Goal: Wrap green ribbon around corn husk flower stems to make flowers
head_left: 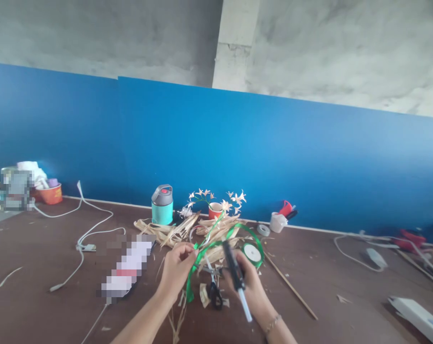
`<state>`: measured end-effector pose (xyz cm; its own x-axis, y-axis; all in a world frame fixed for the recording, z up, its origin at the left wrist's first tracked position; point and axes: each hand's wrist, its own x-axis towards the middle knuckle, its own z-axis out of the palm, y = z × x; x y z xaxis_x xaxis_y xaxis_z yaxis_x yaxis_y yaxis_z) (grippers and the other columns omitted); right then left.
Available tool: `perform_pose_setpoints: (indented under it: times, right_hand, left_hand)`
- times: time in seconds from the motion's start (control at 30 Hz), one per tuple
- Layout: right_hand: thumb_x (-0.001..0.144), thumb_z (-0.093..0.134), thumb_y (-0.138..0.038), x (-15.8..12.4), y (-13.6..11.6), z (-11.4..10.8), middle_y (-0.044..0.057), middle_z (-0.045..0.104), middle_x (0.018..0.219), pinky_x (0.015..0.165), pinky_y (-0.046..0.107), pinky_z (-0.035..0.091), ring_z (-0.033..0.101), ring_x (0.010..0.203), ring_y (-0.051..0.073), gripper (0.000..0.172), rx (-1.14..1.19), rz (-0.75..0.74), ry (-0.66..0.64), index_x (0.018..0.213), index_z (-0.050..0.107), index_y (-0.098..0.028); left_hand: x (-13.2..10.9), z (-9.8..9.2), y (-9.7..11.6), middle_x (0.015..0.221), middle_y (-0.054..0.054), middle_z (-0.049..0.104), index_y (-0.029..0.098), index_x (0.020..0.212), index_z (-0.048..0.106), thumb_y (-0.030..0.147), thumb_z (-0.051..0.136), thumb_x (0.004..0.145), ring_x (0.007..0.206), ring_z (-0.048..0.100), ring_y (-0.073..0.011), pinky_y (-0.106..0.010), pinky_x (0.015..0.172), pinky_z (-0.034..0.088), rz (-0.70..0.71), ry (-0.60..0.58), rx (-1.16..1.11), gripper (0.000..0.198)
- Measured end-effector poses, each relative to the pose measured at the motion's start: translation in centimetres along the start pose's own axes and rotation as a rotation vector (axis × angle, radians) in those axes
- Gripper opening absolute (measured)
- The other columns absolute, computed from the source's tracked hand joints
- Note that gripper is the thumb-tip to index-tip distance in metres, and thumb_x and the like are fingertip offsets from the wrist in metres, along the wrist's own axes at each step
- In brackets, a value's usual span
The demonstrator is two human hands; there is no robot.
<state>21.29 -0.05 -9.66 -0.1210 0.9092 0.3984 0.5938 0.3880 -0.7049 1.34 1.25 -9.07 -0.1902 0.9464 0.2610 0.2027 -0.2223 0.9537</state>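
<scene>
My left hand [178, 267] is closed in a pinch on a green ribbon [190, 286], whose loose end hangs below the fingers. A thin green stem [216, 227] with a pale flower [226, 206] at its tip runs up from the same fingertips. In my right hand [250, 282] is a black glue gun [233, 265], with a whitish glue stick [245, 306] sticking out of its rear toward me. The ribbon arcs over to a green spool [252, 253] just beyond my right hand. Between my hands lie black-handled scissors [215, 294], partly covering scraps.
Dried husks [173, 231] lie behind my hands. A teal flask [162, 208] and a red cup [215, 210] with pale flowers stand near the blue partition [259, 153]. A stick [291, 286] and tape roll [263, 230] lie right; white cables [82, 239] cross the left.
</scene>
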Motion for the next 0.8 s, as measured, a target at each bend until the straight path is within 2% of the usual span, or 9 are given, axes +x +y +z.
perform_pose_setpoints:
  times: [0.03, 0.1, 0.27, 0.3, 0.4, 0.47, 0.57, 0.7, 0.8]
  right_hand:
    - [0.071, 0.053, -0.020, 0.1, 0.2, -0.1, 0.000, 0.057, 0.067, 0.056, 0.025, 0.038, 0.051, 0.060, 0.017, 0.011, -0.006, 0.064, 0.123, 0.081, 0.051, -0.020]
    - [0.065, 0.057, -0.016, 0.2, 0.6, -0.5, 0.002, 0.059, 0.066, 0.057, 0.028, 0.037, 0.052, 0.059, 0.019, 0.016, -0.093, 0.152, 0.175, 0.079, 0.050, -0.020]
    - [0.060, 0.057, -0.010, 0.2, 1.1, -2.1, 0.005, 0.069, 0.084, 0.066, 0.028, 0.042, 0.062, 0.078, 0.023, 0.030, -0.236, 0.199, -0.217, 0.088, 0.056, -0.020]
    - [0.064, 0.056, -0.012, 0.3, 1.2, -2.8, 0.006, 0.070, 0.089, 0.068, 0.028, 0.043, 0.063, 0.081, 0.023, 0.030, -0.266, 0.228, -0.219, 0.093, 0.056, -0.021]
    - [0.068, 0.051, -0.012, 0.6, 2.2, -5.8, 0.016, 0.068, 0.103, 0.079, 0.039, 0.041, 0.061, 0.097, 0.031, 0.033, -0.511, 0.486, -0.065, 0.100, 0.056, -0.018]
    - [0.069, 0.052, -0.015, 0.6, 3.3, -7.9, 0.026, 0.066, 0.100, 0.081, 0.052, 0.037, 0.058, 0.100, 0.042, 0.026, -0.605, 0.624, -0.017, 0.095, 0.058, -0.013]
    - [0.065, 0.060, -0.019, 0.0, 4.8, -10.0, 0.028, 0.066, 0.099, 0.081, 0.058, 0.035, 0.057, 0.103, 0.047, 0.018, -0.662, 0.754, -0.005, 0.082, 0.062, -0.013]
    - [0.064, 0.062, -0.019, -0.3, 4.4, -10.0, 0.028, 0.062, 0.108, 0.085, 0.063, 0.031, 0.047, 0.114, 0.049, 0.016, -0.671, 0.758, 0.038, 0.079, 0.067, -0.014]
    - [0.071, 0.057, -0.020, 0.7, 2.1, -7.9, 0.020, 0.063, 0.110, 0.087, 0.054, 0.037, 0.051, 0.112, 0.040, 0.023, -0.486, 0.587, 0.030, 0.091, 0.069, -0.018]
  left_hand:
    - [0.0, 0.0, 0.0, 0.084, -0.006, 0.068, 0.017, 0.054, 0.061, 0.032, 0.062, 0.071, 0.074, 0.061, -0.0218, -0.028, 0.064, 0.044, -0.001, 0.000, -0.002, 0.023]
    - [0.0, 0.0, 0.0, 0.085, -0.006, 0.068, 0.017, 0.054, 0.062, 0.034, 0.062, 0.071, 0.073, 0.061, -0.0218, -0.028, 0.063, 0.044, -0.004, 0.001, -0.007, 0.024]
    - [0.0, -0.1, 0.0, 0.083, -0.006, 0.067, 0.017, 0.055, 0.062, 0.037, 0.063, 0.071, 0.074, 0.060, -0.0219, -0.028, 0.065, 0.043, -0.015, 0.000, -0.037, 0.026]
    - [0.0, -0.1, 0.0, 0.082, -0.005, 0.067, 0.017, 0.055, 0.062, 0.037, 0.064, 0.070, 0.075, 0.060, -0.0221, -0.028, 0.066, 0.043, -0.019, -0.002, -0.048, 0.025]
    - [0.0, -0.1, 0.3, 0.081, -0.005, 0.065, 0.017, 0.055, 0.062, 0.038, 0.064, 0.069, 0.075, 0.058, -0.0219, -0.028, 0.064, 0.042, -0.046, -0.014, -0.093, 0.025]
    - [-0.2, 0.0, 0.7, 0.081, -0.005, 0.063, 0.017, 0.054, 0.060, 0.039, 0.065, 0.069, 0.069, 0.055, -0.0191, -0.026, 0.058, 0.040, -0.079, -0.029, -0.136, 0.027]
    - [-0.5, 0.1, 1.3, 0.077, -0.003, 0.060, 0.016, 0.054, 0.057, 0.040, 0.066, 0.067, 0.054, 0.045, -0.0113, -0.022, 0.047, 0.031, -0.147, -0.068, -0.216, 0.028]
    - [-0.9, 0.3, 1.9, 0.056, 0.004, 0.048, 0.016, 0.058, 0.056, 0.041, 0.068, 0.063, 0.043, 0.026, -0.0057, -0.021, 0.043, 0.018, -0.240, -0.140, -0.327, 0.028]
    - [-0.9, 0.5, 1.9, 0.047, 0.009, 0.033, 0.016, 0.059, 0.055, 0.042, 0.069, 0.061, 0.041, 0.018, -0.0048, -0.022, 0.044, 0.012, -0.299, -0.201, -0.408, 0.029]
